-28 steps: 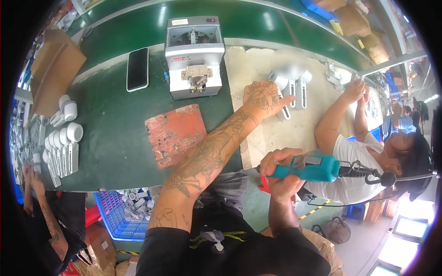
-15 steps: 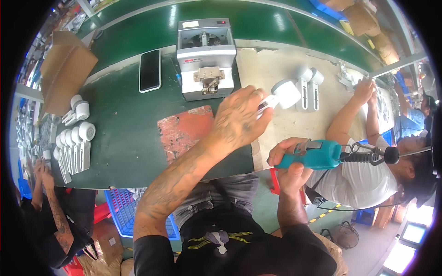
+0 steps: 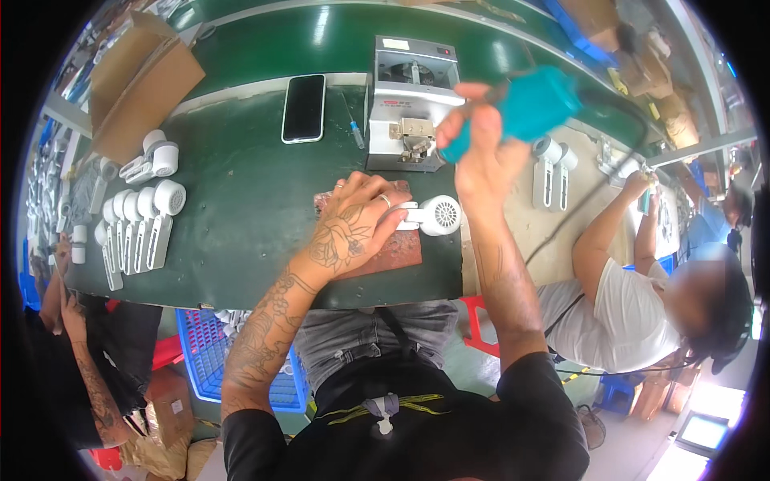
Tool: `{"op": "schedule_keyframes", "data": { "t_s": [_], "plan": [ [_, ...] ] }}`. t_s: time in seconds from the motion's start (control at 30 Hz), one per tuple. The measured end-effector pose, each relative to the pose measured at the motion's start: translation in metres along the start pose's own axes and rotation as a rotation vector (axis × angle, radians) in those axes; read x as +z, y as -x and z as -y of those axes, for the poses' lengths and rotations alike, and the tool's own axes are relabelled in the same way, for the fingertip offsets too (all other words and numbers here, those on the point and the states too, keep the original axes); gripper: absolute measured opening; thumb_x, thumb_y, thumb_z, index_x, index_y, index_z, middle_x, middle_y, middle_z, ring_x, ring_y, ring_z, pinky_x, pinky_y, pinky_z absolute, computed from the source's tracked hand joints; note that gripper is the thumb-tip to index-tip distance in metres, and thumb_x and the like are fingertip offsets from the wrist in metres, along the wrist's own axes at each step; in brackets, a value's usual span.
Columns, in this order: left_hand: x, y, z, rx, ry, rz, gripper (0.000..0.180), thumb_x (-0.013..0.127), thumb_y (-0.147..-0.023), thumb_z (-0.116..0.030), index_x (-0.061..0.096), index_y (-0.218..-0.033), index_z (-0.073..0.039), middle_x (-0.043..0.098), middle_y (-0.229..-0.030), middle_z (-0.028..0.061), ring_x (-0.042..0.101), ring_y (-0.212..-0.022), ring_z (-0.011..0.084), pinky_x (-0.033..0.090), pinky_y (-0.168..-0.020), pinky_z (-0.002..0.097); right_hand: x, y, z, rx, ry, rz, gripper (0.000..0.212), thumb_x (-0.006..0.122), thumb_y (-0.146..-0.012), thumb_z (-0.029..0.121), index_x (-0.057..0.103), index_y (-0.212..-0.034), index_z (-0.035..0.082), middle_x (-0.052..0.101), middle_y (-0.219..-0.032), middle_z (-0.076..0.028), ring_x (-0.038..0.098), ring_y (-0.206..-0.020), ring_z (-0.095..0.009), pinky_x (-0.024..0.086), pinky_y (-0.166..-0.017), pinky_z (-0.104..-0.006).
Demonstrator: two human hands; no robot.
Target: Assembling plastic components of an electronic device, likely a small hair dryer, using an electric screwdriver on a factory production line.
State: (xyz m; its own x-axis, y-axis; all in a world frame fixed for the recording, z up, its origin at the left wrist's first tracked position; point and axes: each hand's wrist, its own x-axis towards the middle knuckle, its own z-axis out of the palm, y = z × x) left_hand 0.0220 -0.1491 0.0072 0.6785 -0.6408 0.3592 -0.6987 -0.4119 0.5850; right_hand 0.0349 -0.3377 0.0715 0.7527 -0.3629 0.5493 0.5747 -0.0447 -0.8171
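Note:
My left hand (image 3: pixel 350 228) is closed round the handle of a white handheld fan (image 3: pixel 441 215) with a round grille on its head. It presses the fan down on a worn red mat (image 3: pixel 381 263) at the table's front. My right hand (image 3: pixel 484 160) grips a teal electric screwdriver (image 3: pixel 536 104), a little blurred by motion. That tool is raised beside the grey screw feeder (image 3: pixel 401 108), its nose toward the metal pick-up block (image 3: pixel 417 138). The screwdriver's tip is hard to make out.
Several white fans (image 3: pixel 143 220) lie in a row at the left, others (image 3: pixel 159 156) behind them. Two fans (image 3: pixel 555 172) lie at the right. A phone (image 3: pixel 304 109) and a small blue screwdriver (image 3: pixel 354 128) lie near the feeder. Co-workers sit on both sides; a cable crosses right.
My left hand has brought the fan back left onto the red mat, its grille now showing. My right hand has lifted the electric screwdriver up and forward to the feeder. The view has shifted.

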Motion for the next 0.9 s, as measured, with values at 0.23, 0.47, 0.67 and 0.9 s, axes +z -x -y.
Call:
{"op": "schedule_keyframes", "data": {
  "t_s": [0.23,0.47,0.67,0.9],
  "plan": [
    [0.005,0.007,-0.007,-0.094,0.017,-0.107,0.024,0.064,-0.096,-0.024,0.071,-0.115,-0.011,0.063,-0.103,0.0052,0.057,-0.100,0.0283,0.046,-0.093,0.0454,0.019,-0.006,-0.031,0.045,0.036,0.088,0.043,0.061,-0.104,0.040,0.058,-0.106,-0.002,0.059,-0.074,-0.006,0.059,-0.064,-0.016,0.047,-0.059,-0.0293],
    [0.008,0.008,-0.002,-0.095,0.010,-0.118,0.023,0.064,-0.095,-0.024,0.070,-0.113,-0.010,0.063,-0.102,0.0056,0.057,-0.100,0.0283,0.047,-0.093,0.0456,0.017,0.003,-0.019,0.128,0.127,0.118,0.041,0.060,-0.105,0.039,0.058,-0.105,-0.002,0.057,-0.071,-0.007,0.058,-0.062,-0.017,0.048,-0.058,-0.0312],
    [0.006,0.005,-0.001,-0.074,0.010,-0.104,0.025,0.066,-0.094,-0.021,0.073,-0.116,-0.012,0.065,-0.104,0.0065,0.057,-0.097,0.0297,0.046,-0.088,0.0430,0.009,0.026,0.007,0.174,0.108,0.112,0.055,0.060,-0.102,0.048,0.058,-0.109,-0.006,0.057,-0.069,-0.008,0.057,-0.058,-0.019,0.048,-0.056,-0.0324],
    [0.008,0.006,-0.002,-0.079,-0.010,-0.115,0.019,0.066,-0.094,-0.023,0.070,-0.106,-0.009,0.063,-0.103,0.0056,0.057,-0.099,0.0279,0.047,-0.090,0.0449,0.010,0.036,-0.002,0.179,0.048,0.136,0.052,0.062,-0.101,0.046,0.057,-0.107,-0.005,0.056,-0.070,-0.009,0.057,-0.060,-0.019,0.049,-0.057,-0.0331]
  ]
}}
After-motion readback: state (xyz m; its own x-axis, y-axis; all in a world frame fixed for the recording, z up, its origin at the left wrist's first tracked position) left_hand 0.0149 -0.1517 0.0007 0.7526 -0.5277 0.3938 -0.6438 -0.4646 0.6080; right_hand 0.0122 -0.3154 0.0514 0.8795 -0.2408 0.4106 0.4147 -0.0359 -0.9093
